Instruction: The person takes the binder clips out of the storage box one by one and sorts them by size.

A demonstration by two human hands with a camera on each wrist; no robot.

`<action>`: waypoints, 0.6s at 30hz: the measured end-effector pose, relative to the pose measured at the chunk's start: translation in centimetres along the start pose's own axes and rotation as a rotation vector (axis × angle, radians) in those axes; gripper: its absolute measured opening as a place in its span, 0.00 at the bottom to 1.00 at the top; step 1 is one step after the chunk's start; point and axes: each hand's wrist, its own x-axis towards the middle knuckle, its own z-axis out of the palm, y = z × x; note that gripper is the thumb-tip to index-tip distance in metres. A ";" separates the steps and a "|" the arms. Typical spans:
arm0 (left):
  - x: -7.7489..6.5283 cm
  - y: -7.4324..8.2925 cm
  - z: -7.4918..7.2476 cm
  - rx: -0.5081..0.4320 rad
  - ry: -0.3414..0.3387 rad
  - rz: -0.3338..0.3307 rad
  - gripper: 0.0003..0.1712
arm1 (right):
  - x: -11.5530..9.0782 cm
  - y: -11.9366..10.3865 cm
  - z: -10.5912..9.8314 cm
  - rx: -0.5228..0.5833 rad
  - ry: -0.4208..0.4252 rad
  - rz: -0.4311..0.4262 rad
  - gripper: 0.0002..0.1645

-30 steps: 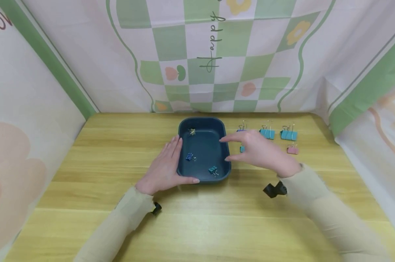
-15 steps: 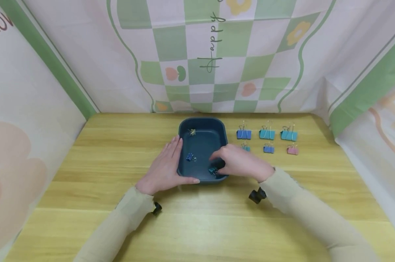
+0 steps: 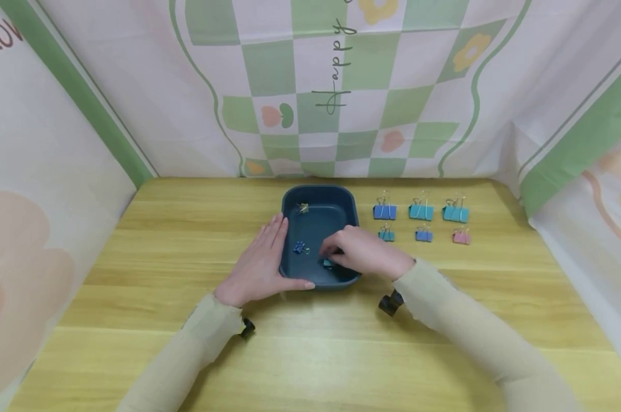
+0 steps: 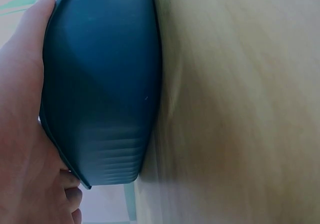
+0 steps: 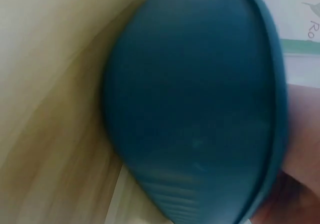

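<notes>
A dark blue tray [image 3: 320, 285] stands on the wooden table, with its outer wall [image 4: 100, 84] filling much of the left wrist view. My left hand [image 3: 256, 266] rests along its left rim, fingers straight, thumb at the front corner. My right hand [image 3: 359, 252] reaches over the right rim; its thumb and fingers pinch a small teal binder clip [image 3: 328, 263], partly hidden by the fingertips. Also inside the tray lie a blue binder clip [image 3: 300, 247] and a gold one at the back, a gold binder clip [image 3: 303, 208]. The right wrist view shows mostly tray wall [image 5: 190, 99].
Right of the tray, binder clips stand in two rows. Behind are a large blue clip [image 3: 384, 212] and two large teal clips [image 3: 420, 212]; in front, a small teal clip [image 3: 386, 235], a small blue clip [image 3: 423, 235] and a pink clip [image 3: 462, 236]. Printed curtains border the table.
My right hand has come from beyond the tray's right rim down into its front right part and pinched the teal clip, which has shifted slightly left and back. The left hand stays put.
</notes>
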 end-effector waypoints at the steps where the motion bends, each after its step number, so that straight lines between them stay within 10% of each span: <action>1: 0.0 0.0 0.0 0.004 -0.001 0.000 0.81 | 0.3 0.1 0.0 0.006 0.009 0.002 0.10; 10: 0.1 0.1 0.1 0.017 -0.013 -0.008 0.81 | 1.2 1.1 0.2 0.016 0.109 0.040 0.17; 18: 0.1 0.0 0.1 0.021 -0.015 -0.013 0.82 | 0.9 0.5 0.2 -0.030 0.027 0.121 0.25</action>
